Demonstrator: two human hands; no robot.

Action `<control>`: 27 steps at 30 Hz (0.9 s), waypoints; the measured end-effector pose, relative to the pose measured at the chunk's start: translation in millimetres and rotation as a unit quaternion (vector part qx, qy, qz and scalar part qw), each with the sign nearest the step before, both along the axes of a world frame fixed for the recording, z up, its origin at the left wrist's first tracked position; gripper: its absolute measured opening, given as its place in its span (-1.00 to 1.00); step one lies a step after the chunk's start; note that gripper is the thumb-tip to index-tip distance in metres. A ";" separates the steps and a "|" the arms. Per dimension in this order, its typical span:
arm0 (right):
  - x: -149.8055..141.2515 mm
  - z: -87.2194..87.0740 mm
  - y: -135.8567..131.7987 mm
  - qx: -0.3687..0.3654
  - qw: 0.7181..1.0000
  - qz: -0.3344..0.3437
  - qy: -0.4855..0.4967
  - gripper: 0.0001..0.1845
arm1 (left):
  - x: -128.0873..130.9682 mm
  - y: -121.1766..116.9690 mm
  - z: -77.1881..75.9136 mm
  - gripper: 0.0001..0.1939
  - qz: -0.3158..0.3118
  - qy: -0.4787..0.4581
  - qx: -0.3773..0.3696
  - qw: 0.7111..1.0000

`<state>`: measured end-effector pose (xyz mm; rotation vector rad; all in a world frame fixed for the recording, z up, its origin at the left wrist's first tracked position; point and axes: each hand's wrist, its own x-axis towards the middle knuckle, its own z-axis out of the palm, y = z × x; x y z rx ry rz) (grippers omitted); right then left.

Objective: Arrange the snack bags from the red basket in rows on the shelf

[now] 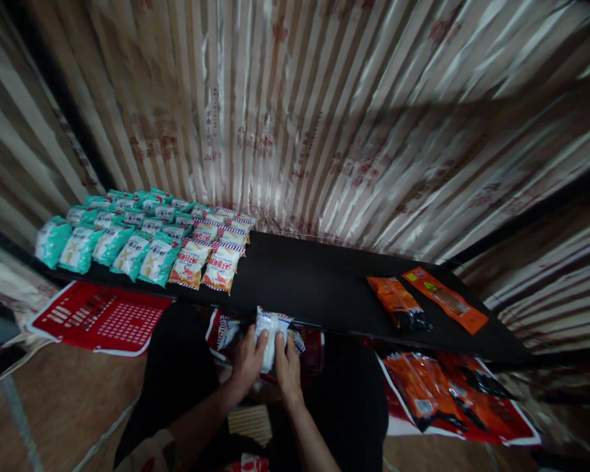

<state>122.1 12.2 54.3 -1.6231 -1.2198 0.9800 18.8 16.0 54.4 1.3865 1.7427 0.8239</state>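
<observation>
Between my two hands is a small white snack bag [270, 337] with a striped top edge, its pale seamed back facing up. My left hand [248, 359] grips its left side, thumb on top. On the opposite side my right hand [288, 367] closes on the same bag, its thumb also on the face. Beneath them, a red bag [314, 347] holds several similar snack bags, partly hidden by my hands. Just beyond, on the black shelf [295, 275], matching striped snack bags [219, 267] stand in rows.
Teal snack bags [160, 259] fill the shelf's left end in rows. Two orange packets, one a long packet [445, 299] and one a shorter packet [396, 300], lie at right. More orange packets [415, 387] rest below on red material. A red printed sheet [103, 318] hangs lower left. Striped sheeting [295, 131] backs the shelf.
</observation>
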 end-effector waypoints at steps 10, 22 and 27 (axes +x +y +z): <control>-3.8 -0.7 -10.1 -0.018 0.996 0.017 0.082 -0.38 | -9.2 8.8 17.1 -0.61 0.002 0.082 -0.014 0.997; -1.0 8.6 -13.8 -0.007 0.995 0.046 0.093 -0.37 | -10.5 17.0 15.9 -0.56 0.006 0.036 0.006 0.999; -1.5 9.1 -13.6 0.020 0.993 0.041 0.108 -0.39 | -9.1 20.0 16.5 -0.56 0.013 0.037 0.005 0.999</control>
